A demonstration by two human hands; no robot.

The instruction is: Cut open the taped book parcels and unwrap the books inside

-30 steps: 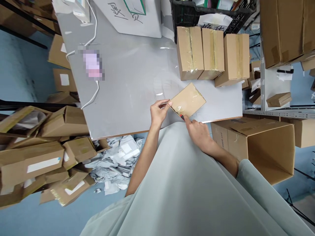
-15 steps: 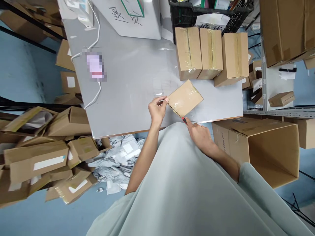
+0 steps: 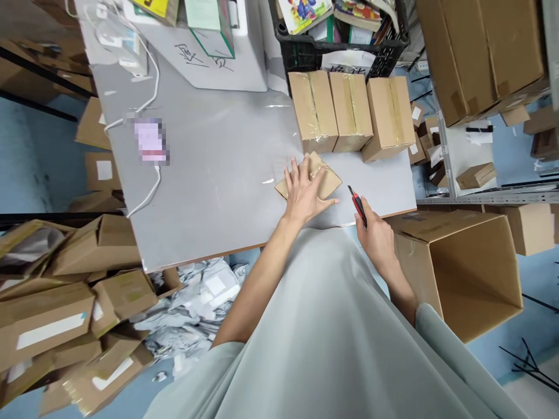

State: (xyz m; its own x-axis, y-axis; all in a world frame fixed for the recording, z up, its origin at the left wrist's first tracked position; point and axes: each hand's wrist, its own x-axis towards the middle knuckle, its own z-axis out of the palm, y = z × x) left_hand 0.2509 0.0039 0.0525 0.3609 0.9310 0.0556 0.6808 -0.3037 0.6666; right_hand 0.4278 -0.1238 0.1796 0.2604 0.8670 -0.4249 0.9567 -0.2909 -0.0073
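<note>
My left hand lies spread over a small brown cardboard box near the front edge of the grey table. Its fingers cover much of the box's left part. To the right, my right hand is wrapped round a red and black utility knife, its blade pointing up and left, apart from the box. Clear tape shines on the box's top. Behind it stand three taped cardboard boxes in a row.
A black crate of books and a white bin stand at the back. At left lies a blurred phone-like item on a white cable. A large open carton stands at right; discarded boxes pile up at lower left.
My left hand has gone from pinching the box's corner to lying spread on top of it. The knife has come off the box's edge and moved right. The view has shifted.
</note>
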